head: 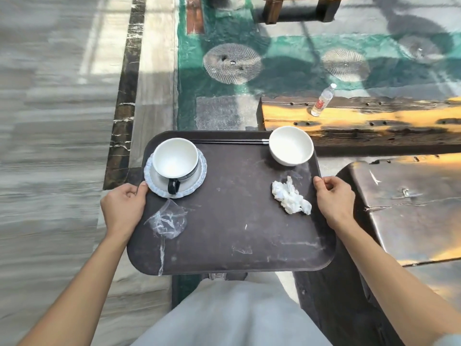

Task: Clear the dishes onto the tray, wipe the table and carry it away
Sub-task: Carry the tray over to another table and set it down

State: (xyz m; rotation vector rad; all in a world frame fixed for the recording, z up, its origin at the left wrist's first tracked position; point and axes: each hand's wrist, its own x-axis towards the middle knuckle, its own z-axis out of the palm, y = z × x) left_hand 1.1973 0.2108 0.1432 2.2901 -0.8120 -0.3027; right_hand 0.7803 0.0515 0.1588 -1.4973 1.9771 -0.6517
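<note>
- The left hand (pixel 123 204) grips the left rim of a dark brown tray (pixel 232 236), fingers (pixel 129 194) curled around the edge and the thumb resting on top, just beside a saucer.
- The right hand (pixel 333 199) grips the right rim the same way, fingers (pixel 324 187) wrapped over the edge. Both bare forearms reach in from the near corners.
- The tray is rectangular with rounded corners, its surface scuffed and streaked with pale marks. It is held level in the air in front of the person, above the floor and pale trousers.
- At the far left of the tray, a white cup (pixel 174 158) with a dark handle stands upright on a pale blue scalloped saucer (pixel 192 186). The cup looks empty.
- At the far right corner, a white bowl (pixel 290 146) sits tilted against the rim, also empty.
- Dark chopsticks (pixel 227 141) lie along the far edge, between cup and bowl.
- A crumpled white tissue (pixel 290 197) lies near the right hand.
- A clear plastic wrapper (pixel 168 222) lies near the left hand, a strip trailing to the near edge.
- To the right, beyond the tray, is a dark and yellow wooden bench (pixel 374 118) with a plastic water bottle (pixel 323 99) standing on it.
</note>
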